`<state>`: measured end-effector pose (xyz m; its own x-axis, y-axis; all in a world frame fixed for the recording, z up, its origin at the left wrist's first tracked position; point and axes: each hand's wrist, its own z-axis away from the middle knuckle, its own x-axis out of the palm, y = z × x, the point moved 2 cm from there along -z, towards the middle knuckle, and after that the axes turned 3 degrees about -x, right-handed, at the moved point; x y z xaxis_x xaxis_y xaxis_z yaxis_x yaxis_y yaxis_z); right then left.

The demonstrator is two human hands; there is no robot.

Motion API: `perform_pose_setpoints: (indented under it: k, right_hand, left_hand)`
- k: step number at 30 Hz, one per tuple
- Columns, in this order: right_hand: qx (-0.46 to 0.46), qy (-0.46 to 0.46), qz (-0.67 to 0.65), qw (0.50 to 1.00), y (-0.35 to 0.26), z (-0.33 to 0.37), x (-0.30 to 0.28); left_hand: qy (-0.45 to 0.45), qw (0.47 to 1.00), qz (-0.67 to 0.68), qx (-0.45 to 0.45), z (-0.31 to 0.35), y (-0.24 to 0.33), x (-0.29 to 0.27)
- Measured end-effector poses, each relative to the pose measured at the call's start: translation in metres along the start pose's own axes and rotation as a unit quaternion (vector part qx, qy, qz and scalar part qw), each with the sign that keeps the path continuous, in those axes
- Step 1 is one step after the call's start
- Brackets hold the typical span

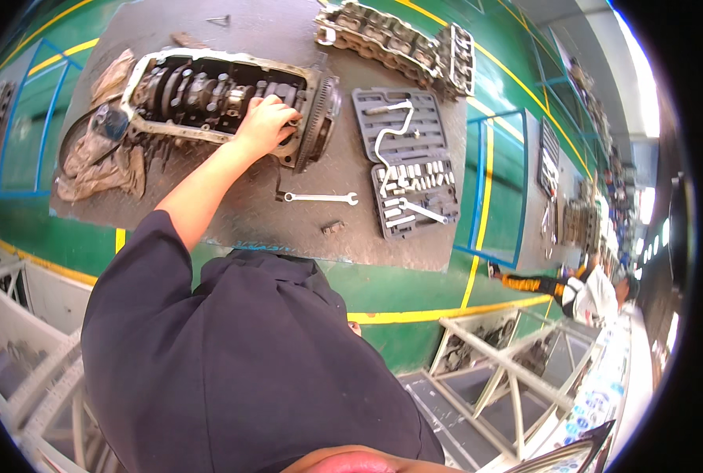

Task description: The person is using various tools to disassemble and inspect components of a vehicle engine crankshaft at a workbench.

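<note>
My left hand (269,126) reaches over the flywheel end of an engine block (202,134) lying with its open crankcase up. Its fingers are bent and closed down at the crankshaft (198,93); what they grip is hidden under them. Just right of the hand stands the toothed flywheel (320,118). Below the block, a combination wrench (320,198) lies on the table. At my right side only a sliver of skin, perhaps my right hand (355,327), shows past my dark clothing; its fingers are hidden.
An open socket case (367,134) lies right of the block, with a breaker bar and ratchet in it. Behind are a cylinder head (379,39) and brown rags (103,165) lie left. A small dark part (333,228) is near the front edge. Another person (592,296) is far right.
</note>
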<state>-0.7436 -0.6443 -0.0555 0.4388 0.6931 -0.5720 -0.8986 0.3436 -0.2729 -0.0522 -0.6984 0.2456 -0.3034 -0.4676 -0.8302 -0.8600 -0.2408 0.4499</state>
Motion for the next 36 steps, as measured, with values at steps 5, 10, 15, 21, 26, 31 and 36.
perform_pose_setpoints:
  k: [5,10,15,21,26,31,36]
  right_hand:
    - [-0.084,-0.011,-0.098,0.992,-0.125,0.024,-0.029]
    - [-0.312,-0.131,-0.222,0.914,-0.354,0.125,-0.064]
    - [-0.560,-0.114,-0.083,0.816,-0.538,0.270,0.001]
    - [-0.391,-0.298,-0.091,0.866,-0.602,0.380,0.140]
    - [-0.392,-0.311,-0.156,0.851,-0.609,0.432,0.227]
    - [-0.402,-0.253,-0.147,0.868,-0.623,0.454,0.250]
    - [-0.281,-0.527,-0.257,0.760,-0.629,0.460,0.256]
  left_hand:
    - [0.170,0.963,0.199,-0.068,0.025,0.012,-0.036]
    - [0.029,0.769,0.587,-0.249,0.130,0.041,-0.061]
    - [0.038,0.879,0.431,-0.202,0.211,0.022,-0.113]
    - [0.139,0.869,0.445,-0.168,0.277,-0.049,-0.202]
    - [0.128,0.936,0.319,-0.069,0.314,-0.113,-0.269]
    - [0.112,0.916,0.379,-0.072,0.337,-0.146,-0.295]
    - [0.108,0.838,0.522,-0.121,0.356,-0.167,-0.292]
